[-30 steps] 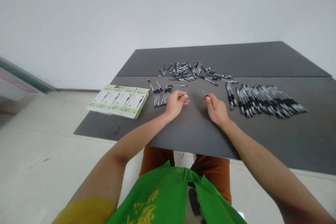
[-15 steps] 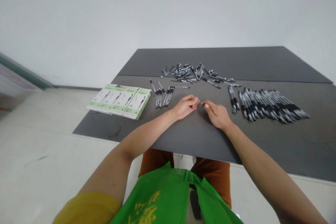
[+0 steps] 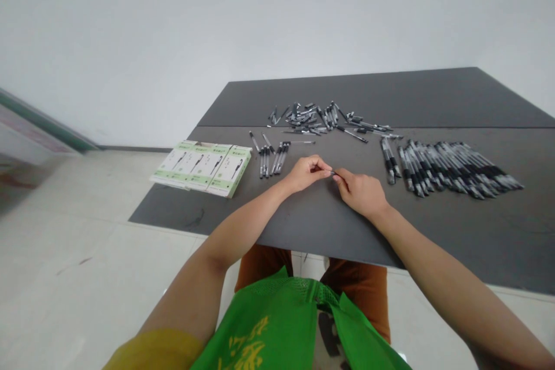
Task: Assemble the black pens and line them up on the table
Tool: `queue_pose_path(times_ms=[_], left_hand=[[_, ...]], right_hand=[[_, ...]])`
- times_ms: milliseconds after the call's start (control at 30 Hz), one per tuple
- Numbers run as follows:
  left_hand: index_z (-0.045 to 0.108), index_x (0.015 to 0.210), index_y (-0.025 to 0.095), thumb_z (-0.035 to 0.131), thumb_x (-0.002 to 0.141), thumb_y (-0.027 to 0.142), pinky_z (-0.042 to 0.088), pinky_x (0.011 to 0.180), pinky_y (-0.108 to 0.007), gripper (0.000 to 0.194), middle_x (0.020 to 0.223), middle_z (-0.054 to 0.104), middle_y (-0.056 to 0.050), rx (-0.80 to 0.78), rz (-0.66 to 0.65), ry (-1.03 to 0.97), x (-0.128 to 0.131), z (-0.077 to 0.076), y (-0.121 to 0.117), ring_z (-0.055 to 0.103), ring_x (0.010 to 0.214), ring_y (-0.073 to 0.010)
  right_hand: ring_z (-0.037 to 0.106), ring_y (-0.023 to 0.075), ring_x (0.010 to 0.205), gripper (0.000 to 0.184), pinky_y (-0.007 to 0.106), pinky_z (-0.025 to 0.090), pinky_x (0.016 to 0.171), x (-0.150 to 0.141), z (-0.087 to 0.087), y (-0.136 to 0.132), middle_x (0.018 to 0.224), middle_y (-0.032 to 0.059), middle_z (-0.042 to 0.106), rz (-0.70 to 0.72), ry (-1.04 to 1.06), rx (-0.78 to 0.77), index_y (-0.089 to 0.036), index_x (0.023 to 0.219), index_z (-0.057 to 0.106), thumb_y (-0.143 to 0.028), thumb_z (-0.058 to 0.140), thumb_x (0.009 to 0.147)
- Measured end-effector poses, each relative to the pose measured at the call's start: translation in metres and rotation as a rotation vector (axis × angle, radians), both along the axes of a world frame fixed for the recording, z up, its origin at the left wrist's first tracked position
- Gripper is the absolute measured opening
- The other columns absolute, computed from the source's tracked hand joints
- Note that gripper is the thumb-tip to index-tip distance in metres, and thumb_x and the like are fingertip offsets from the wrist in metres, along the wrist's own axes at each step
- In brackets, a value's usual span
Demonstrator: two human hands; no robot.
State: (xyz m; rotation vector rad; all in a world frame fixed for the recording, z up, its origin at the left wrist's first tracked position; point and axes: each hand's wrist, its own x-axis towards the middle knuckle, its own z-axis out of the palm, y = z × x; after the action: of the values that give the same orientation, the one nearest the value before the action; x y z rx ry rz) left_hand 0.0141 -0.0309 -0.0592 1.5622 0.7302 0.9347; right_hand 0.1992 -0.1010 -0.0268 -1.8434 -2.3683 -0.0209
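My left hand point(image 3: 309, 173) and my right hand point(image 3: 361, 192) meet above the front part of the table. A dark, slim pen point(image 3: 332, 173) is gripped in my right hand, most of its length hidden in the palm. The fingertips of my left hand are pinched at its tip end, where a small piece is too covered to see clearly. Several clear pen barrels with black grips point(image 3: 273, 159) lie to the left of my left hand. On the other side, beyond my right hand, a large row of pens point(image 3: 455, 167) lies side by side.
Behind the hands is a loose heap of pen parts point(image 3: 307, 117), with a thin refill point(image 3: 302, 142) in front of it. Green and white pen boxes point(image 3: 202, 167) lie at the table's left edge. The dark table point(image 3: 299, 225) ends close to my lap.
My left hand has moved right from beside the barrels to my right hand, and the fingertips now meet at the pen's tip. My right hand has kept its grip on the pen.
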Motion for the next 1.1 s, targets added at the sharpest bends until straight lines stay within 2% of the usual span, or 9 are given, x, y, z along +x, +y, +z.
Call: queue_pose_path(times_ms=[167,300,400,467,567,667,800,967,1100], left_hand=[[0.07,0.093,0.013,0.079,0.076,0.038,0.047,0.073,-0.026,0.032,0.092,0.062,-0.005,0.143,-0.071,0.09,0.001,0.002,-0.001,0.056,0.073,-0.0087],[0.062,0.116,0.018,0.068,0.086,0.044,0.049,0.069,-0.024,0.04,0.114,0.061,-0.009,0.041,-0.019,0.056,0.003,0.006,0.002,0.059,0.078,-0.0095],[0.06,0.108,0.016,0.043,0.098,0.051,0.05,0.067,-0.025,0.04,0.105,0.061,-0.009,0.013,0.01,0.096,0.003,0.006,0.004,0.06,0.076,-0.0114],[0.059,0.094,0.015,0.037,0.1,0.047,0.05,0.072,-0.028,0.039,0.094,0.06,-0.007,0.15,-0.015,0.217,0.003,0.005,0.004,0.059,0.075,-0.0121],[0.057,0.084,0.016,0.045,0.099,0.039,0.049,0.085,-0.034,0.03,0.089,0.059,-0.005,0.398,-0.045,0.358,0.001,0.003,0.003,0.057,0.082,-0.0147],[0.058,0.1,0.017,0.056,0.093,0.041,0.048,0.094,-0.04,0.025,0.113,0.057,-0.012,0.49,-0.06,0.317,-0.003,0.0,0.004,0.057,0.102,-0.0196],[0.052,0.13,0.021,0.067,0.084,0.052,0.041,0.108,-0.048,0.058,0.151,0.028,-0.017,0.494,-0.004,0.331,-0.008,-0.003,0.006,0.037,0.137,-0.03],[0.068,0.103,0.017,0.035,0.102,0.042,0.037,0.111,-0.045,0.041,0.126,0.06,-0.013,0.5,0.002,0.462,-0.005,0.003,0.006,0.053,0.123,-0.0225],[0.069,0.092,0.016,0.039,0.101,0.029,0.04,0.106,-0.042,0.034,0.108,0.072,-0.009,0.579,-0.029,0.515,-0.001,0.006,0.004,0.062,0.11,-0.0193]], right_hand=[[0.069,0.0277,0.073,0.047,0.03,0.029,0.056,-0.004,0.003,0.0,0.086,0.0132,0.074,-0.016,-0.019,-0.088,-0.02,0.107,0.064,-0.046,0.026,0.101],[0.069,0.0301,0.076,0.048,0.031,0.03,0.058,-0.002,0.003,0.004,0.088,0.0146,0.074,-0.037,-0.009,-0.097,-0.019,0.107,0.064,-0.047,0.024,0.101],[0.069,0.0306,0.076,0.049,0.032,0.032,0.059,-0.002,0.002,0.005,0.088,0.0153,0.074,-0.028,-0.025,-0.094,-0.019,0.108,0.064,-0.047,0.025,0.101],[0.069,0.0304,0.077,0.047,0.032,0.034,0.06,-0.002,0.002,0.004,0.089,0.0157,0.074,-0.013,-0.047,-0.092,-0.019,0.109,0.063,-0.046,0.025,0.101],[0.07,0.0288,0.077,0.045,0.031,0.036,0.062,-0.004,0.003,0.003,0.09,0.0152,0.074,0.01,-0.088,-0.098,-0.018,0.113,0.061,-0.044,0.027,0.101],[0.07,0.0275,0.078,0.045,0.03,0.039,0.064,-0.005,0.005,0.003,0.092,0.0153,0.074,0.01,-0.128,-0.098,-0.017,0.116,0.059,-0.043,0.026,0.101],[0.071,0.0273,0.079,0.044,0.03,0.04,0.065,-0.005,0.004,0.003,0.091,0.0153,0.074,0.003,-0.159,-0.094,-0.016,0.118,0.057,-0.042,0.025,0.102],[0.072,0.027,0.08,0.042,0.03,0.042,0.066,-0.006,0.005,0.003,0.093,0.0135,0.074,0.006,-0.15,-0.101,-0.019,0.119,0.056,-0.042,0.026,0.102],[0.072,0.0273,0.082,0.041,0.03,0.042,0.065,-0.007,0.006,0.003,0.092,0.0132,0.074,0.015,-0.142,-0.114,-0.019,0.119,0.055,-0.042,0.027,0.102]])
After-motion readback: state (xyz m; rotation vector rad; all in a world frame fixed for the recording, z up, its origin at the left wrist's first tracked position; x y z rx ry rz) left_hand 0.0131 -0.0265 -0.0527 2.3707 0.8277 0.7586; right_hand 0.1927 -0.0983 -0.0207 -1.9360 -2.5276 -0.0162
